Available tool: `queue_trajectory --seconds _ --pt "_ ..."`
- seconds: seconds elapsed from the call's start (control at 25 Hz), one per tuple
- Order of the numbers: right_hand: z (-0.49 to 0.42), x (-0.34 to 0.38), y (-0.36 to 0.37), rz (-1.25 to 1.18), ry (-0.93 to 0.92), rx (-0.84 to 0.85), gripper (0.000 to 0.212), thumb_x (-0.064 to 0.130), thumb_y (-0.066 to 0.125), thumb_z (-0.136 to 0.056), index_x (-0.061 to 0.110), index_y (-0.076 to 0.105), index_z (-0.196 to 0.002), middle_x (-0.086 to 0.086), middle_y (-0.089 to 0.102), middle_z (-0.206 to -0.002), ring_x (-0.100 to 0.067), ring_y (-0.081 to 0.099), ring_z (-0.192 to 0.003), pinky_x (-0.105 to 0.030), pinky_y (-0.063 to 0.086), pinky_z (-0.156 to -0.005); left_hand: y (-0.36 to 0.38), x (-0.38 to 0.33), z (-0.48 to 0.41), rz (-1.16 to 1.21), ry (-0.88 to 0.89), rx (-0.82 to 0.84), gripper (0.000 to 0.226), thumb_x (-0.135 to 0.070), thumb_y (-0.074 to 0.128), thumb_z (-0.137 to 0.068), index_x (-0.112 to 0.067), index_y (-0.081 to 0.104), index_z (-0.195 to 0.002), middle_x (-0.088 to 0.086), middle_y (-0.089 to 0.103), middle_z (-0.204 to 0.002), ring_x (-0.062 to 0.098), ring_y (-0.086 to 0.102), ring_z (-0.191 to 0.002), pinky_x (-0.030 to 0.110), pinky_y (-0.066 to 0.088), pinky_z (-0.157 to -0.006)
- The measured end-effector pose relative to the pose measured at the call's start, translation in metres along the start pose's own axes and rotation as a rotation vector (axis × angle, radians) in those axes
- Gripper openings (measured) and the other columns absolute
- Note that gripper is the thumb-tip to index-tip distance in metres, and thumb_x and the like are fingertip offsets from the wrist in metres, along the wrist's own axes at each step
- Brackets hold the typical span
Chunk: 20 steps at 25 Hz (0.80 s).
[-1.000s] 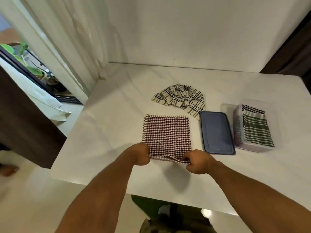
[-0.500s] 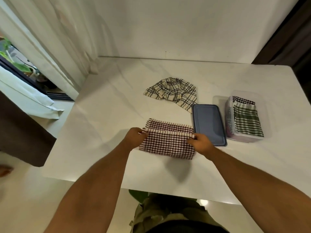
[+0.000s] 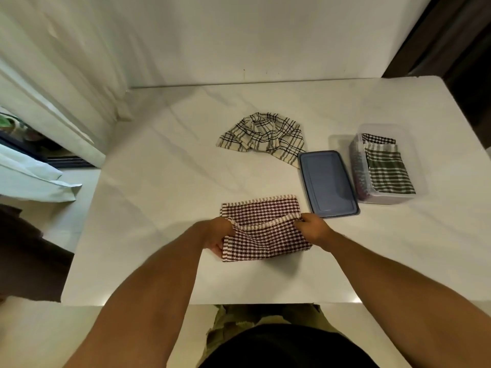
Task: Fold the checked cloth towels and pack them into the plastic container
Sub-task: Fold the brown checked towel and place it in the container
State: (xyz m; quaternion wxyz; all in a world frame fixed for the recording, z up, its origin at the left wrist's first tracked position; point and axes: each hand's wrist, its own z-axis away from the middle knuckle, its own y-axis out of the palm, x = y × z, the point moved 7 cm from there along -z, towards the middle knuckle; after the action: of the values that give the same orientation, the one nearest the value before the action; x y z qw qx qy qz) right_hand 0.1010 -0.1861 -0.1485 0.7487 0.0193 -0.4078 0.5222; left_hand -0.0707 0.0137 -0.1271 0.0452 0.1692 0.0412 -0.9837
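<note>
Head view: I'm seeing left hand [image 3: 220, 235] and right hand [image 3: 312, 229] each pinching one end of the maroon checked towel [image 3: 265, 243]'s turned-over hem, with the towel lying between them on the table [image 3: 159, 181]. I'm advising pulling that hem taut and squaring it to the far hem before pressing. Beyond the right hand, blue lid [image 3: 326, 181] is lying flat, with the plastic container [image 3: 385, 201] just past it holding a folded green towel [image 3: 388, 173]. Cream plaid towel [image 3: 263, 136] is sitting crumpled ahead of both hands. Nothing looks to be blocking the fold.
</note>
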Motion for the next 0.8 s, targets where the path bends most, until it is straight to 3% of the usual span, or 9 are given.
queue_trajectory --seconds 0.2,0.32,0.4,0.56,0.72,0.8 --pt "-0.008 0.011 -0.016 -0.075 -0.031 -0.151 0.018 0.018 0.055 -0.099 0.003 0.064 -0.097 -0.011 0.067 -0.095 -0.028 0.064 -0.091 -0.037 0.053 -0.079 -0.025 -0.021 -0.007 0.089 0.247 -0.148 0.022 -0.005 0.056 -0.09 -0.01 0.069 -0.107 0.011 0.074 -0.1 0.027 0.072 -0.09 0.045 0.06 -0.079" --pt "-0.013 0.021 -0.023 -0.08 -0.051 -0.221 0.01 0.012 0.056 -0.097 0.007 0.063 -0.103 -0.005 0.066 -0.092 -0.026 0.064 -0.091 -0.035 0.052 -0.079 -0.039 -0.024 -0.013 0.137 0.32 -0.293 0.019 -0.003 0.057 -0.088 -0.01 0.072 -0.099 0.011 0.074 -0.095 0.026 0.073 -0.083 0.04 0.062 -0.071" --pt "-0.018 0.027 -0.022 -0.031 -0.054 -0.233 0.019 0.009 0.056 -0.096 0.007 0.064 -0.113 -0.006 0.066 -0.097 -0.027 0.065 -0.096 -0.036 0.053 -0.082 -0.044 -0.022 -0.021 0.14 0.32 -0.366 0.019 -0.005 0.056 -0.089 -0.01 0.071 -0.099 0.01 0.073 -0.095 0.026 0.072 -0.083 0.038 0.062 -0.069" --pt "-0.027 0.031 -0.027 0.126 -0.029 -0.343 0.027 0.016 0.057 -0.097 0.007 0.064 -0.122 -0.011 0.069 -0.113 -0.03 0.065 -0.103 -0.032 0.052 -0.085 -0.052 -0.022 -0.037 0.079 0.333 -0.495 0.026 -0.012 0.054 -0.09 -0.011 0.071 -0.11 0.009 0.073 -0.104 0.027 0.07 -0.093 0.046 0.058 -0.085" --pt "-0.032 0.033 -0.029 0.175 -0.011 -0.393 0.029 0.022 0.056 -0.098 0.01 0.062 -0.124 -0.012 0.068 -0.115 -0.029 0.066 -0.101 -0.034 0.054 -0.083 -0.062 -0.026 -0.043 0.059 0.359 -0.604 0.025 -0.015 0.054 -0.092 -0.014 0.069 -0.112 0.009 0.072 -0.109 0.028 0.068 -0.099 0.046 0.055 -0.091" --pt "-0.033 0.033 -0.028 0.228 0.005 -0.387 0.027 0.023 0.056 -0.099 0.01 0.062 -0.122 -0.013 0.068 -0.114 -0.03 0.066 -0.099 -0.035 0.055 -0.082 -0.063 -0.027 -0.045 0.002 0.351 -0.636 0.025 -0.016 0.054 -0.092 -0.012 0.069 -0.112 0.008 0.071 -0.11 0.026 0.067 -0.099 0.039 0.054 -0.09"
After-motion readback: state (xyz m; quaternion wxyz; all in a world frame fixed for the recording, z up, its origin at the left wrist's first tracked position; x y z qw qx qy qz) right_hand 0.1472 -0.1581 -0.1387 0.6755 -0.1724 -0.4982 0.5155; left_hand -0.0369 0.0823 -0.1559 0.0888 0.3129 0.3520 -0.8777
